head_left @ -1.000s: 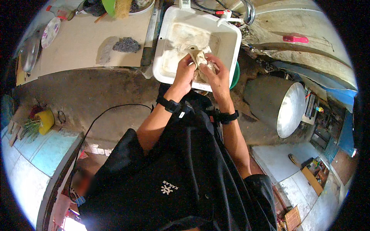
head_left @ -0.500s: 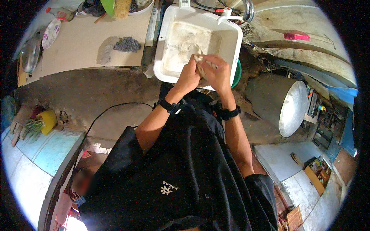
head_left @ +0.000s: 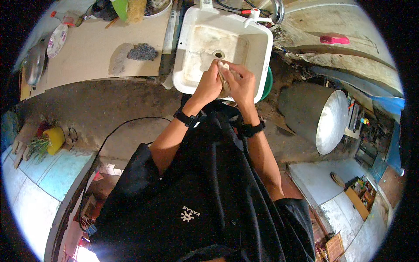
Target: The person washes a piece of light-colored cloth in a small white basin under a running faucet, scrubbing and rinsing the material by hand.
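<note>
Over the near part of a white sink (head_left: 177, 70), my left hand (head_left: 209, 84) and my right hand (head_left: 242, 86) are close together. Both are closed on a pale, crumpled piece that looks like a wet cloth (head_left: 224, 66). Its top shows between my fingertips, and a darker part hangs between the palms; the fingers hide the rest. Just beyond my fingers is the round drain hole (head_left: 218, 54) in the stained basin floor.
A white tap (head_left: 254, 18) stands at the sink's far right corner. On the tan counter to the left lies a grey scouring pad (head_left: 142, 52). A green basin (head_left: 268, 83) shows beside the sink, and a big round metal vessel (head_left: 332, 122) is farther right.
My hands have drawn slightly left and closer in with the cloth. The end that stuck up past my fingers is lower, and the drain hole is now uncovered.
</note>
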### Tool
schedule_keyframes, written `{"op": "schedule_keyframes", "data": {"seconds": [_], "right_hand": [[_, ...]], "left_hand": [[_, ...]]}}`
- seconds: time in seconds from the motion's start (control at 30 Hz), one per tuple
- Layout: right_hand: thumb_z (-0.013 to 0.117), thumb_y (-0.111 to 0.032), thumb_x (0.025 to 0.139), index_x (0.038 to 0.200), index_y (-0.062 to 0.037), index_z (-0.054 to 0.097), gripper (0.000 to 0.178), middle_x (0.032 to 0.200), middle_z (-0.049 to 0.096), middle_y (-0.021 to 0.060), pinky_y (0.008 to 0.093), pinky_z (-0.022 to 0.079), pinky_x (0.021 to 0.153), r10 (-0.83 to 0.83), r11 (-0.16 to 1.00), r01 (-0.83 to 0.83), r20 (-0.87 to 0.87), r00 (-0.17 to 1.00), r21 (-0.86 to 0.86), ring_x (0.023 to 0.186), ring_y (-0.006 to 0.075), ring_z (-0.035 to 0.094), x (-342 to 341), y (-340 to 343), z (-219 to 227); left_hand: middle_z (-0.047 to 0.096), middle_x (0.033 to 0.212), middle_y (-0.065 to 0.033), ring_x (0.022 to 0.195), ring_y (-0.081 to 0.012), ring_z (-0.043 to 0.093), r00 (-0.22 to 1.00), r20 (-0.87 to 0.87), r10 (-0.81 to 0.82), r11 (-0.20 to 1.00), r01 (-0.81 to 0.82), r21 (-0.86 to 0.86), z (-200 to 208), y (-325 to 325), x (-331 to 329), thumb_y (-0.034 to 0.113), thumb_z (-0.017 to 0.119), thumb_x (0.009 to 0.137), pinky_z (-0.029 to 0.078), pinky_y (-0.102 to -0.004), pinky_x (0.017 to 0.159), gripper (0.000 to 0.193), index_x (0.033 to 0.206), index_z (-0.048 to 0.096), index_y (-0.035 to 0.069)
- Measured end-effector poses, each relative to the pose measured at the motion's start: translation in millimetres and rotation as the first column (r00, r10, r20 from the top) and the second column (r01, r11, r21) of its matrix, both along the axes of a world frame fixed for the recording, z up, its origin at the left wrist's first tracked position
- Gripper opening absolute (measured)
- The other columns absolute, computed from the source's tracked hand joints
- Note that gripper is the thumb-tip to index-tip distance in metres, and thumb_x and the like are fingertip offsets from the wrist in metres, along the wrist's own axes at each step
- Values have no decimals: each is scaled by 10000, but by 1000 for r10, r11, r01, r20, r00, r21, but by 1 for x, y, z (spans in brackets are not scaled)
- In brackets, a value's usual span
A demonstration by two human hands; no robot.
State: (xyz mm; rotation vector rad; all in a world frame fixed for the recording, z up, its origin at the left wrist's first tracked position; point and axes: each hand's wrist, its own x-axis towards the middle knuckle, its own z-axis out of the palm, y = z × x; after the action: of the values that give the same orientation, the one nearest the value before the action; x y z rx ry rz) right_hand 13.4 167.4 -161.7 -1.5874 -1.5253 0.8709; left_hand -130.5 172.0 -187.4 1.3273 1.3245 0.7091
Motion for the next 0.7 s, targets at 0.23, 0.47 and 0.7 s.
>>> {"op": "schedule_keyframes", "data": {"seconds": [0.23, 0.47, 0.7], "right_hand": [[625, -233, 1041, 1235, -58, 731, 282, 958, 677, 245, 437, 557, 842, 49, 995, -41, 94, 994, -90, 911, 405, 686, -11, 1, 36], [738, -199, 968, 1097, 15, 770, 253, 928, 763, 228, 397, 573, 773, -105, 994, 105, -62, 993, 10, 832, 314, 752, -16, 19, 7], [739, -195, 961, 1094, 28, 768, 261, 872, 767, 171, 363, 567, 752, -278, 960, 270, -169, 946, -66, 788, 207, 720, -23, 17, -7]], "left_hand": [[654, 1141, -57, 1017, -118, 622, 853, 481, 201, 971, -110, -211, -2, 12, 5, 150, 441, 1133, 534, -296, 902, 252, 1339, 530, 34], [715, 957, -144, 846, -236, 692, 947, 193, 256, 967, -251, -50, 8, 9, 15, 138, 506, 1093, 533, -387, 722, 205, 1260, 573, 39], [685, 887, -274, 863, -465, 700, 963, 26, 267, 951, -268, 154, 27, 8, 11, 60, 483, 1051, 508, -483, 698, 183, 1223, 542, 47]]}}
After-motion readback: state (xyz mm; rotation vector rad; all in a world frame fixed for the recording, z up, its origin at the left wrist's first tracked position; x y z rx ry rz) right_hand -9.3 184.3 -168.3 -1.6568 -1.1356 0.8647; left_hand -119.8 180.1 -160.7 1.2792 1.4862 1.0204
